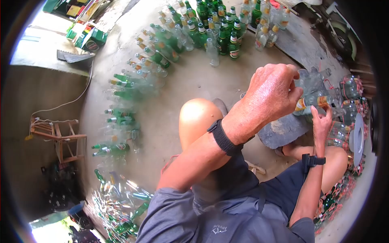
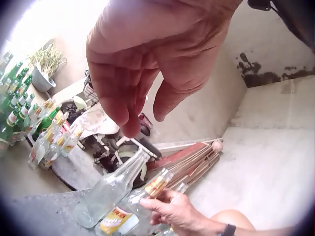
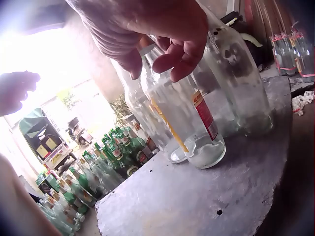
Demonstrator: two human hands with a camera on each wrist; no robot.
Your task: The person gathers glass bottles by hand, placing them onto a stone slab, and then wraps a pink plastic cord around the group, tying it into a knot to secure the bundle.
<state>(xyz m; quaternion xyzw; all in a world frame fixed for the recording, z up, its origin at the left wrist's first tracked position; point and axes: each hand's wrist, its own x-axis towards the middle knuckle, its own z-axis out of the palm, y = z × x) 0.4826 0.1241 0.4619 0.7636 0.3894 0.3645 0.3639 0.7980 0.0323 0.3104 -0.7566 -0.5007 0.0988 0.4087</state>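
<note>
My right hand (image 1: 321, 123) holds a clear glass bottle with a yellow label (image 2: 116, 219), thumb and fingers at its upper part. In the right wrist view the right hand (image 3: 157, 34) comes down over the bottle necks, and this bottle (image 3: 206, 153) stands on a grey slab (image 3: 192, 196). Beside it is a plain clear bottle (image 2: 110, 189). Raised above and left of these, my left hand (image 1: 273, 87) hangs in the air, fingers loosely bent, nothing between them; the left wrist view shows this hand (image 2: 157, 54) from below.
Many green bottles (image 1: 234, 46) and clear bottles (image 1: 211, 54) stand in a curve on the floor. Bundles of clear bottles tied with pink string (image 1: 351, 87) line the right side. A small wooden chair (image 1: 60, 135) and a heap of bottles (image 1: 117, 206) are at left.
</note>
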